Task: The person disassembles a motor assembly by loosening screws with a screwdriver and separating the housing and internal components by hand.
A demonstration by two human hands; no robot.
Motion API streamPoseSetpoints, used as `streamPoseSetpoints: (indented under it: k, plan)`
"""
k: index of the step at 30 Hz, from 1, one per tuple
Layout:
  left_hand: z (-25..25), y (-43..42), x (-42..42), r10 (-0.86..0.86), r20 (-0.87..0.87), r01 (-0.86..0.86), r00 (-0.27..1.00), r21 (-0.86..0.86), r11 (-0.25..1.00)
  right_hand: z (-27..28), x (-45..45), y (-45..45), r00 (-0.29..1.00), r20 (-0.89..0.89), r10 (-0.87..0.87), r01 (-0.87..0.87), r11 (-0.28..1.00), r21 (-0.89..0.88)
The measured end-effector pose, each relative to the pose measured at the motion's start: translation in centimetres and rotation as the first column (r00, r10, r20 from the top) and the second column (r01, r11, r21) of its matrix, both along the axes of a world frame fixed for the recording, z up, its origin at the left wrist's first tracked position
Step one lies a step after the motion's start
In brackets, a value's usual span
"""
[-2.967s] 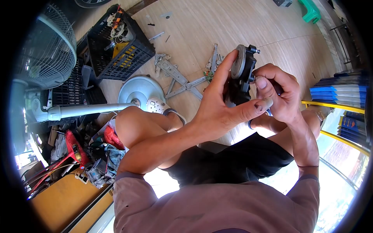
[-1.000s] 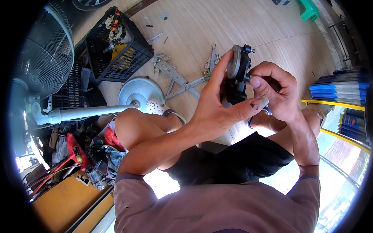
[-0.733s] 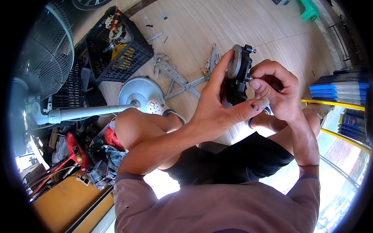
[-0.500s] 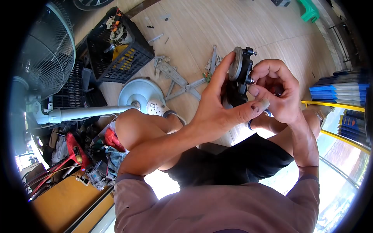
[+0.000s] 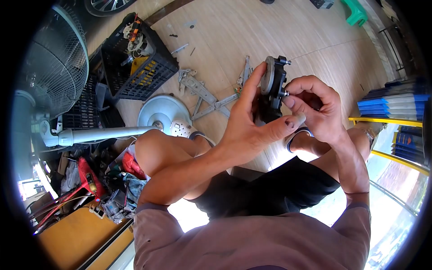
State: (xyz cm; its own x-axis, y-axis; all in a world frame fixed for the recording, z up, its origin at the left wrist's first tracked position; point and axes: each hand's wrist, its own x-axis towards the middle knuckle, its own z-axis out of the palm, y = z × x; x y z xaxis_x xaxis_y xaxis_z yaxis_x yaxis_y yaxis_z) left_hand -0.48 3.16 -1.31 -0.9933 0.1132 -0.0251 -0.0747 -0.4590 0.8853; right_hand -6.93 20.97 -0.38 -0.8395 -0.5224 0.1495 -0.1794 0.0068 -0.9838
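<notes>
My left hand grips a black motor unit, which has a round grey disc on its left face and silver screws sticking out to the right. Fingers lie behind it and the thumb is stretched out below. At its right side, my right hand is closed, thumb and forefinger pinched at the lower screw. Its other fingers are curled, and what lies inside them is hidden. On the floor beyond my hands lies a metal scissor-type window regulator.
A black plastic crate with parts stands at the left, near a standing fan and its round base. Tools and rags are heaped lower left. Blue packets fill a yellow-edged rack at right. A green stool stands far right.
Both hands and the motor unit have shifted slightly to the left. The right thumb and forefinger stay at the lower screw.
</notes>
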Motion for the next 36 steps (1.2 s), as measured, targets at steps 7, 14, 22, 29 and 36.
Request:
streamPoseSetpoints:
  k: [7, 14, 22, 29, 36]
  plan:
    - [0.1, -0.1, 0.1, -0.006, -0.019, 0.006, 1.0, -0.005, 1.0, 0.4, -0.1, 0.1, 1.0, 0.014, 0.008, -0.009, 1.0, 0.016]
    - [0.2, 0.1, 0.2, -0.001, -0.015, 0.001, 1.0, 0.003, 1.0, 0.3, -0.3, 0.2, 0.998, -0.05, 0.041, -0.037, 0.997, 0.071]
    - [0.0, 0.0, 0.0, -0.011, -0.008, 0.011, 1.0, -0.001, 1.0, 0.6, 0.2, -0.2, 1.0, 0.009, -0.029, 0.029, 1.0, -0.006]
    - [0.3, 0.0, 0.1, -0.015, 0.01, 0.015, 1.0, -0.016, 1.0, 0.3, -0.5, 0.7, 0.996, -0.002, 0.092, -0.091, 0.989, 0.118]
    - [0.0, -0.1, 0.2, 0.012, 0.024, -0.012, 1.0, -0.022, 1.0, -0.1, -0.1, 0.1, 1.0, -0.013, 0.015, -0.014, 0.999, 0.045]
